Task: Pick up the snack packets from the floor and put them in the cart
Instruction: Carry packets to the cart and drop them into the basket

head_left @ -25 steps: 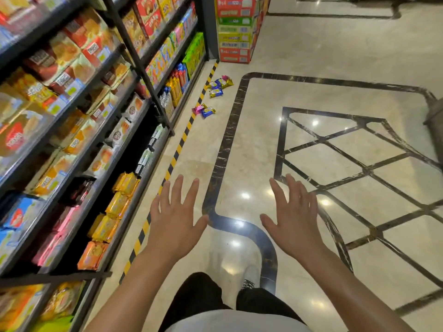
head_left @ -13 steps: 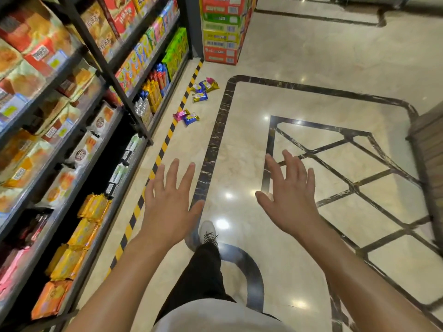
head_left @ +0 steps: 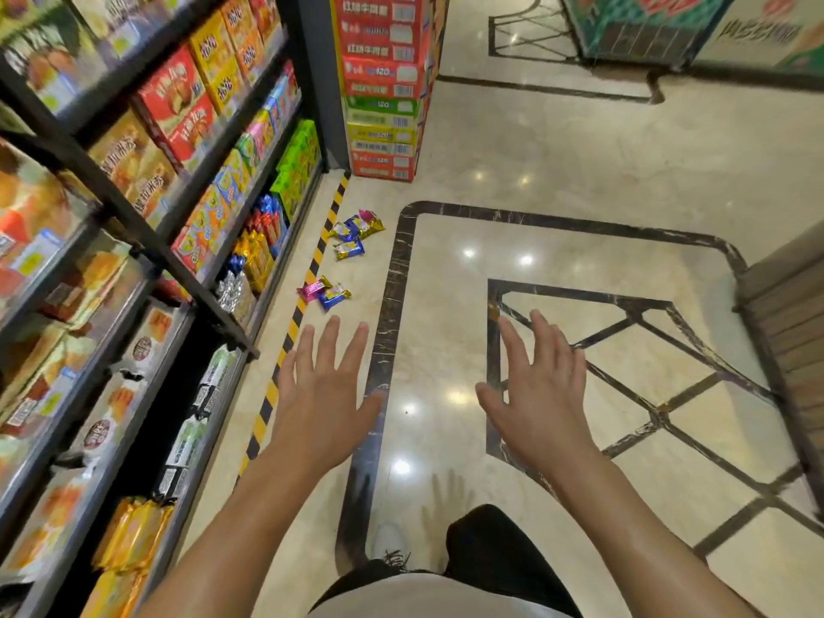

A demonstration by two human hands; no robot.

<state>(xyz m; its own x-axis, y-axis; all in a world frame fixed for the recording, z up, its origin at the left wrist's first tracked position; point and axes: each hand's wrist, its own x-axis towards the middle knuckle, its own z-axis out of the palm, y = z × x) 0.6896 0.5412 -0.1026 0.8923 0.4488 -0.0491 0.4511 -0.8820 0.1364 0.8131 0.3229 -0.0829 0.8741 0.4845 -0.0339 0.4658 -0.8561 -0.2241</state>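
Glossy marble floor [head_left: 557, 153], shelves [head_left: 133, 225] on your left, packets [head_left: 339, 260] lying ahead. Your left hand [head_left: 325, 394] and right hand [head_left: 539, 394] are spread, holding nothing. Shelf labels blurred.

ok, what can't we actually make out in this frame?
- Cart: not in the head view at all; its place cannot be told.
- Far cluster of snack packets: they overlap, so the exact count is unclear.
- Near pair of packets: print too small and blurred to read.
- Shelf goods at left: smeared by motion blur, cut by the frame edge.
- Palms of the left hand and right hand: turned away; only the backs show.
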